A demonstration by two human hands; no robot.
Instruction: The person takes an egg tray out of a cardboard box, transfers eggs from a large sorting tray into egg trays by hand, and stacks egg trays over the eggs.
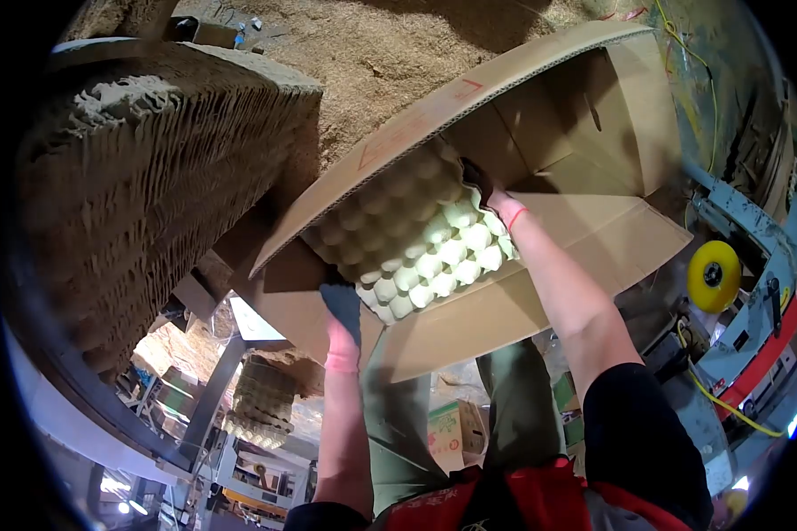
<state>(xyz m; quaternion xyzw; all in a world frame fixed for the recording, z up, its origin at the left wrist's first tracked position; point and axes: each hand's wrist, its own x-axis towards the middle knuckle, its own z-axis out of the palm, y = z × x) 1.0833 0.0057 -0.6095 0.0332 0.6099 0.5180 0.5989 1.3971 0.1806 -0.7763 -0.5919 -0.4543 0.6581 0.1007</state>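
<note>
Egg-tray stack point(452, 257), moulded pulp, sits tilted inside open cardboard carton point(465, 334); clock below is centred on that stack. Lower cups brightly lit, upper ones in carton's shade.

Left hand point(342, 305), dark glove, at stack's edge toward 8 o'clock; fingertips lost in shadow, can't tell if clenched. Right hand point(480, 180), dark glove, red band at wrist, at stack's opposite edge toward 1–2 o'clock; fingers too dark, can't tell how tight or whether they grasp.

Obstructions: carton's long upper wall cuts across from 8 to 1, between trays and wood-shavings heap point(385, 71) at 12. Front flap at 5–6 lies between trays and person's green trousers point(521, 398). Right-hand flaps spread toward 2–3.

Around: tall stack of ragged brown layers point(177, 177) crowds 10, material unclear. Second egg-tray stack point(261, 396) at 7–8, beyond a metal bar point(212, 394). Small printed carton point(447, 435) at 6, seen between the legs. Yellow wheel point(714, 276) at 3, next to blue machine frame point(726, 367) with red strip point(762, 354). Yellow cable point(726, 404) loops at 4, across the frame. Clutter past it too blurred to name.
</note>
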